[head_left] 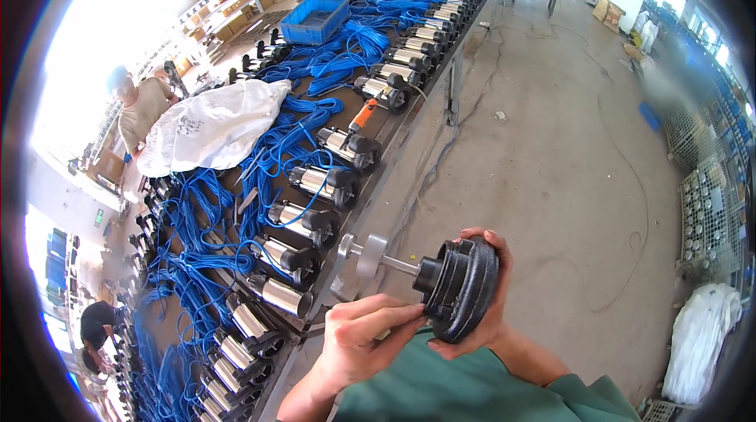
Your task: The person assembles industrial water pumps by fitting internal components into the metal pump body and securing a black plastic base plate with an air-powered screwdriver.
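My right hand (498,308) wraps round a black round pump end cover (465,288) from its right side, holding it up in front of me. Out of its hub a steel motor shaft with a grey rotor (372,255) points left toward the bench. My left hand (368,337) is pinched closed against the cover's lower left edge; whatever lies between its fingertips is too small to make out. Beside the rotor, on the bench edge, lies a row of steel cylindrical pumps (303,217) with black ends. One steel pump body (279,296) near my hands shows no black end cover.
Coiled blue cables (197,217) cover the long bench (169,312). An orange power tool (364,115) rests among the pumps; farther off stand a blue crate (315,19) and white sack (220,127). Other people (142,107) are across the bench. Wire cages (705,213) line the right.
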Demonstrator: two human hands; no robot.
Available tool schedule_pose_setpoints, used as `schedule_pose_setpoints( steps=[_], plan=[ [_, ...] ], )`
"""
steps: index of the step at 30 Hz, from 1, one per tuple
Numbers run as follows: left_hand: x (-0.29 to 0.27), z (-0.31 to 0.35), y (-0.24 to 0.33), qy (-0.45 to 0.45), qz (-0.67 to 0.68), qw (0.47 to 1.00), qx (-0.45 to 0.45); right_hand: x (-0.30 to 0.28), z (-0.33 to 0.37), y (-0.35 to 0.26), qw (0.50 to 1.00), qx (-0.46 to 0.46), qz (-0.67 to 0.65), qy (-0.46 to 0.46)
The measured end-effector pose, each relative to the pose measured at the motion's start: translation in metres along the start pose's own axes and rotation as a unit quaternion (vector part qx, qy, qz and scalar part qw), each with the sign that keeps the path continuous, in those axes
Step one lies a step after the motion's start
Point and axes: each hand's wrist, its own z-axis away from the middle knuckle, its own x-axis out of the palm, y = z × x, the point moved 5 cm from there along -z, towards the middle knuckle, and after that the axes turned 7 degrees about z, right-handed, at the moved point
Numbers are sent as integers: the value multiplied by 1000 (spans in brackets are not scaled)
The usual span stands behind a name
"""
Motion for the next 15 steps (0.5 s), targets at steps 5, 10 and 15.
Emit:
schedule_pose_setpoints(
  steps=[5, 10, 15],
  plan=[
    [5, -4, -1, -19, -17, 1000, 17, -7, 5, -1, 1000, 2, 26, 8],
    [14, -5, -2, -18, -52, 998, 20, -12, 9, -2, 997, -10, 80, 21],
    [11, -11, 5, 5, -68, 998, -11, -10, 15, -13, 985, -71, 158, -21]
  ],
)
